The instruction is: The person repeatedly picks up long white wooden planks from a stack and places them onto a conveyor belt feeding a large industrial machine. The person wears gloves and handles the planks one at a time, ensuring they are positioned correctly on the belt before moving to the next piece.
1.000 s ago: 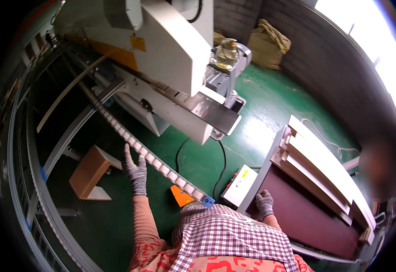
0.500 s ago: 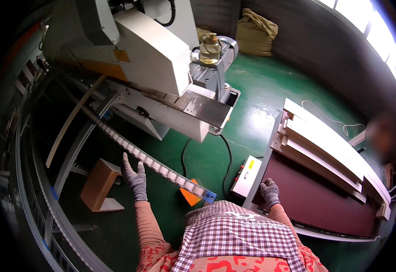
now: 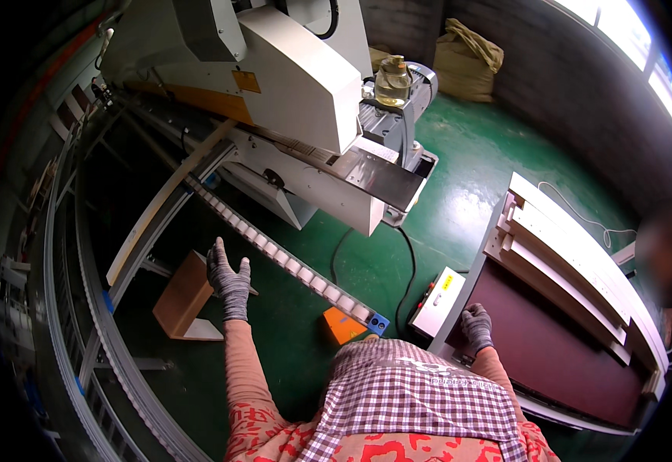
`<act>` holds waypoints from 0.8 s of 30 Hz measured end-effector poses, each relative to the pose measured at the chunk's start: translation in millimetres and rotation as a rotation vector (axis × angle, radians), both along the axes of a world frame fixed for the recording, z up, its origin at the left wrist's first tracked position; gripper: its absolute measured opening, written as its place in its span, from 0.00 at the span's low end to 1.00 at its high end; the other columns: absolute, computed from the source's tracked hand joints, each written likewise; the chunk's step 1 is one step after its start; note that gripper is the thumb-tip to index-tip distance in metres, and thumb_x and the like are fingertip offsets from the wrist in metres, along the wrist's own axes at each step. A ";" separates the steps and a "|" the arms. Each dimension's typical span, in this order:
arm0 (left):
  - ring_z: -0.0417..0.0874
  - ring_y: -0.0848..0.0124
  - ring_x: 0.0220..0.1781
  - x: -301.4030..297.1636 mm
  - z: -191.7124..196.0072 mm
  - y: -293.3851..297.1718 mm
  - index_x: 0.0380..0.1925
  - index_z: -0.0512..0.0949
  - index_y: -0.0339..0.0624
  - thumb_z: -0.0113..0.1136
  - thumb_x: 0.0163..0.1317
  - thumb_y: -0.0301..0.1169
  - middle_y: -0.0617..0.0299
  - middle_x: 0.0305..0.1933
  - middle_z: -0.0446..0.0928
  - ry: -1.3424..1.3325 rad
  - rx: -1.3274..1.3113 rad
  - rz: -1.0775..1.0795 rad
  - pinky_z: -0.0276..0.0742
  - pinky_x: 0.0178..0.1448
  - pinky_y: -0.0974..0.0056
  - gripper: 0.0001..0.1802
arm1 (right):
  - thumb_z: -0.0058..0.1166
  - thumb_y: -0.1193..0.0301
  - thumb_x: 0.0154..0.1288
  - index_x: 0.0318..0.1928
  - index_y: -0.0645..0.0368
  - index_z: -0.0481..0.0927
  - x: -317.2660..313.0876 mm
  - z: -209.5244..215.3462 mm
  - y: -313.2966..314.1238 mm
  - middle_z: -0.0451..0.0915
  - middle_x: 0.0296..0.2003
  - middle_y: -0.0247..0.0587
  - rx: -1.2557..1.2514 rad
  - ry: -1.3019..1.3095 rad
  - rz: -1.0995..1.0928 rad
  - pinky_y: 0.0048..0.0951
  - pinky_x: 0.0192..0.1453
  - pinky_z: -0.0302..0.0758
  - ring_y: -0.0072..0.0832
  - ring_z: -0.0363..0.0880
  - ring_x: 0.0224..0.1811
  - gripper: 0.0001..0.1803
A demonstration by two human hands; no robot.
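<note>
Roller rail (image 3: 293, 266) is seen running diagonally from beside the machine (image 3: 305, 77) toward the apron (image 3: 413, 385), with a blue cap (image 3: 379, 323) fitted at its near end. 2 hands are in view, both covered by grey mottled gloves. Left hand (image 3: 229, 286) is held just left of the rail, fingers extended and thumb set apart; nothing is grasped. Right hand (image 3: 476, 329) is positioned over the near left part of the dark red belt (image 3: 544, 346), fingers curled inward; whether anything is gripped, or the belt touched, cannot be told.

Strip (image 3: 153, 209): long, narrow, pale. 1 end is located at the machine's lower edge; the other is extended toward the conveyor (image 3: 124, 366) at left, apart from both hands. Boards (image 3: 574, 269), pale, are stacked lengthwise along the far side of the belt.

White box (image 3: 437, 304), marked by 1 yellow label, is situated between rail and belt. Brown panel (image 3: 182, 296) is partly covered by the left hand. Orange piece (image 3: 343, 326) is partly hidden beneath the rail's near end. Bottle (image 3: 392, 83) with yellowish liquid is stood near the motor (image 3: 424, 85). Sack (image 3: 467, 65) is set against the wall.
</note>
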State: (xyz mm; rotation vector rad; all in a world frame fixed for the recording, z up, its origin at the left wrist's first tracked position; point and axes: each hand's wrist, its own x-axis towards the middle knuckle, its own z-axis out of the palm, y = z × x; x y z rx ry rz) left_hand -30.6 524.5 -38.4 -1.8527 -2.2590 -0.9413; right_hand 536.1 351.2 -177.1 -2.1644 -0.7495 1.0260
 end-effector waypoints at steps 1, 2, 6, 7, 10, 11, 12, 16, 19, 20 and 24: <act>0.60 0.49 0.73 -7.5 3.3 2.5 0.71 0.58 0.51 0.70 0.51 0.32 0.47 0.70 0.62 0.056 0.011 0.004 0.55 0.77 0.49 0.47 | 0.53 0.70 0.65 0.39 0.56 0.77 -1.3 -0.1 -0.9 0.77 0.21 0.33 0.013 0.016 -0.006 0.27 0.22 0.72 0.21 0.73 0.17 0.05; 0.60 0.50 0.73 -15.2 8.3 5.5 0.71 0.57 0.51 0.70 0.51 0.33 0.47 0.70 0.62 0.074 0.006 0.017 0.55 0.77 0.49 0.47 | 0.53 0.71 0.65 0.39 0.56 0.77 -2.9 1.1 -0.8 0.77 0.20 0.33 0.027 0.031 -0.012 0.26 0.22 0.72 0.21 0.73 0.17 0.05; 0.57 0.49 0.74 -57.6 14.5 37.6 0.72 0.54 0.50 0.71 0.49 0.34 0.48 0.73 0.58 0.201 -0.068 0.087 0.53 0.77 0.49 0.50 | 0.53 0.71 0.65 0.39 0.56 0.77 -6.2 1.9 -1.5 0.77 0.20 0.33 0.040 0.031 -0.025 0.26 0.22 0.71 0.20 0.73 0.17 0.04; 0.57 0.50 0.74 -66.9 17.7 46.7 0.72 0.54 0.50 0.71 0.49 0.34 0.48 0.73 0.57 0.239 -0.101 0.115 0.53 0.77 0.49 0.51 | 0.53 0.71 0.65 0.39 0.57 0.77 -7.2 3.8 -1.6 0.77 0.20 0.33 0.038 0.026 -0.032 0.26 0.22 0.71 0.20 0.73 0.17 0.05; 0.56 0.51 0.75 -84.9 26.7 83.1 0.73 0.53 0.51 0.74 0.46 0.40 0.51 0.74 0.56 0.330 -0.203 0.186 0.54 0.77 0.49 0.55 | 0.53 0.69 0.64 0.41 0.57 0.78 3.2 -21.5 -6.2 0.80 0.24 0.37 0.063 -0.094 0.010 0.29 0.28 0.75 0.25 0.76 0.22 0.08; 0.55 0.52 0.76 -92.5 27.9 94.0 0.73 0.52 0.51 0.74 0.46 0.41 0.52 0.75 0.56 0.360 -0.220 0.199 0.55 0.76 0.49 0.56 | 0.53 0.70 0.64 0.41 0.56 0.79 13.1 -36.9 -11.0 0.78 0.24 0.36 0.081 -0.178 0.041 0.28 0.27 0.74 0.22 0.75 0.21 0.07; 0.56 0.52 0.76 -113.9 27.3 100.4 0.73 0.51 0.49 0.75 0.44 0.44 0.51 0.76 0.54 0.376 -0.312 0.275 0.58 0.75 0.49 0.58 | 0.54 0.68 0.64 0.42 0.56 0.79 6.2 -24.1 -8.2 0.80 0.26 0.38 0.047 -0.214 0.057 0.29 0.31 0.76 0.25 0.77 0.24 0.09; 0.53 0.53 0.78 -162.3 21.7 133.3 0.75 0.44 0.63 0.77 0.45 0.46 0.56 0.79 0.48 0.352 -0.449 0.394 0.53 0.77 0.44 0.63 | 0.55 0.64 0.61 0.44 0.54 0.81 -14.8 27.3 0.9 0.84 0.35 0.46 -0.040 -0.273 0.070 0.35 0.47 0.77 0.37 0.83 0.38 0.13; 0.49 0.58 0.80 -132.8 31.3 154.6 0.76 0.41 0.65 0.77 0.45 0.47 0.63 0.80 0.44 0.266 -0.686 0.492 0.48 0.80 0.49 0.64 | 0.54 0.63 0.61 0.44 0.53 0.81 -15.4 33.3 -9.7 0.84 0.39 0.48 -0.039 -0.248 0.020 0.38 0.53 0.76 0.42 0.83 0.45 0.13; 0.48 0.61 0.80 -146.4 22.6 163.0 0.76 0.42 0.63 0.77 0.45 0.47 0.63 0.80 0.43 0.260 -0.711 0.483 0.47 0.81 0.54 0.64 | 0.54 0.64 0.61 0.45 0.54 0.81 -16.8 31.6 -10.2 0.84 0.39 0.48 -0.035 -0.253 0.017 0.38 0.53 0.76 0.42 0.83 0.44 0.14; 0.69 0.56 0.68 -157.8 -9.5 162.4 0.73 0.52 0.50 0.80 0.42 0.35 0.52 0.71 0.63 0.220 -0.626 0.287 0.65 0.72 0.56 0.59 | 0.53 0.65 0.62 0.45 0.56 0.80 -20.3 31.2 -21.1 0.84 0.40 0.49 -0.017 -0.194 0.014 0.37 0.52 0.76 0.41 0.83 0.44 0.13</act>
